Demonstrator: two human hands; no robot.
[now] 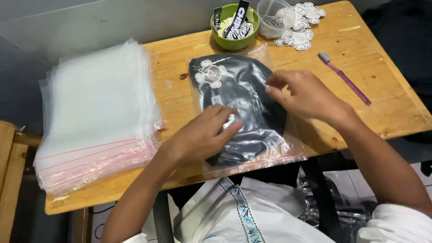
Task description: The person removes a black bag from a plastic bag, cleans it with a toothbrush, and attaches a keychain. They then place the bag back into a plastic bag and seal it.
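Head view, bag: the clear zip bag (252, 153) holding a folded black garment (245, 103) is lying mid-tabletop (387, 103), its red seal strip nearest the person.
Left hand (202, 132): fingers are pressing flat and open on the garment.
Right hand (306, 94): fingers are pinching at the bag's film.
Doing it well: probably pressing air toward the seal strip, keeping the fold flat.
Hard to see: the right fingertips are partly hiding, so exactly what they pinch is unclear; the stack of empty bags (96, 117) is lying to the left.

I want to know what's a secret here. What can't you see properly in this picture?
Head view:
- Black folded item: its kind is unclear, wrapped in the clear bag, partly under the left hand and right hand.
- Clear cup: contents too small.
- Table: its underside is hidden.
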